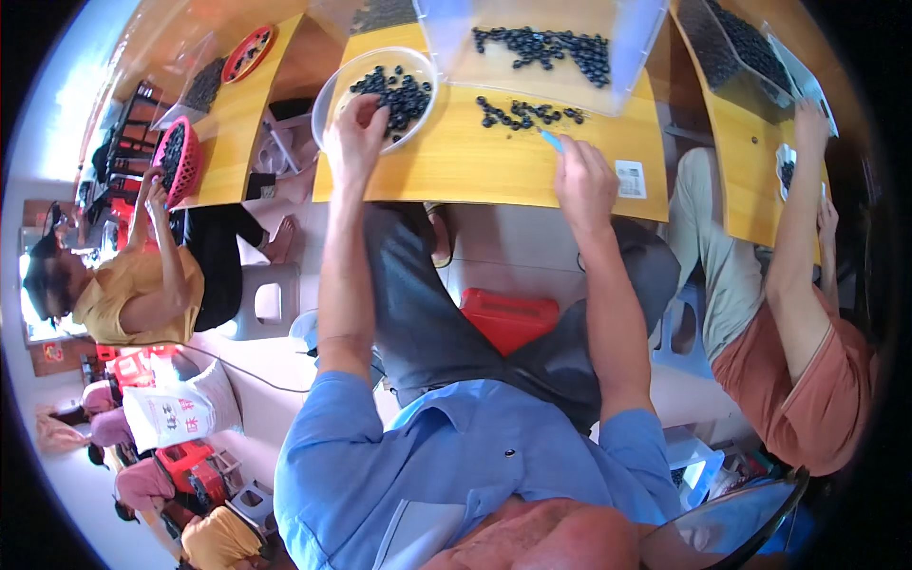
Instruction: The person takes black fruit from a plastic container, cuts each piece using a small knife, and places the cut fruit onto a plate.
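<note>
My left hand point(351, 142) is over the near left side of a round clear tub point(323, 106). Its thumb and fingers are pinched together, and whatever may be between them is hidden. Small, round, shiny black pieces point(408, 100) lie inside the tub. In my right hand point(585, 182) is a slim light-blue tool point(551, 142) of a kind I cannot make out. The tool's tip points at a loose row of black pieces point(521, 116) with dark crumbs on the yellow table point(465, 171). Beyond that row, more black pieces point(541, 47) lie in a clear rectangular bin point(446, 71).
A white printed label point(630, 179) is on the table right of my right hand. Co-workers sit at tables on both sides, one by a pink basket point(190, 169), another by a dark-filled bin point(731, 57). A red container point(508, 318) stands beneath, between my legs.
</note>
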Demonstrator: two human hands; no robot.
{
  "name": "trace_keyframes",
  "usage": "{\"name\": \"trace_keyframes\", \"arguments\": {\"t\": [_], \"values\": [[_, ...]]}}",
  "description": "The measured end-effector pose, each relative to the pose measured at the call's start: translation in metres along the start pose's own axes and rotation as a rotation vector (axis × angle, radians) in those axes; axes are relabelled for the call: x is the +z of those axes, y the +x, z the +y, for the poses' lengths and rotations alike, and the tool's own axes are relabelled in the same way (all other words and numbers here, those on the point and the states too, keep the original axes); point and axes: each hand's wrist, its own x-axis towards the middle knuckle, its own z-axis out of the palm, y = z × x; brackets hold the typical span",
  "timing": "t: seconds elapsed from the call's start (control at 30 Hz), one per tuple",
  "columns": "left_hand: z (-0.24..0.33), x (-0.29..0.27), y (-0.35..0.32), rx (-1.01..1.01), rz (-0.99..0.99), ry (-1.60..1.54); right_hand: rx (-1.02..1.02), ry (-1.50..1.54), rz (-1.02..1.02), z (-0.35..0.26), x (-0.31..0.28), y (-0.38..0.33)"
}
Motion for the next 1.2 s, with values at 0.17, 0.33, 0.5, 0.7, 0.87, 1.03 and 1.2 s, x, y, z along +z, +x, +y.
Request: {"name": "trace_keyframes", "arguments": {"t": [0.17, 0.33, 0.5, 0.7, 0.87, 1.03, 1.2], "values": [[0.02, 0.001, 0.006, 0.219, -0.185, 0.091, -0.044, 0.018, 0.034, -0.005, 0.014, 0.001], [0.083, 0.086, 0.048, 0.377, -0.397, 0.09, -0.053, 0.032, 0.055, -0.008, 0.004, 0.002], [0.072, 0.171, 0.101, 0.278, -0.443, 0.301, -0.013, 0.039, 0.004, -0.004, 0.007, 0.001], [0.061, 0.192, 0.124, 0.19, -0.544, 0.414, -0.011, 0.061, -0.026, -0.005, 0.008, 0.003], [0.07, 0.193, 0.12, 0.127, -0.607, 0.418, 0.004, 0.066, -0.043, -0.003, 0.006, 0.001], [0.061, 0.19, 0.121, 0.142, -0.605, 0.345, -0.02, 0.059, -0.046, -0.004, 0.007, 0.003], [0.057, 0.188, 0.118, 0.149, -0.588, 0.312, -0.014, 0.057, -0.037, -0.007, 0.006, 0.003]]}}
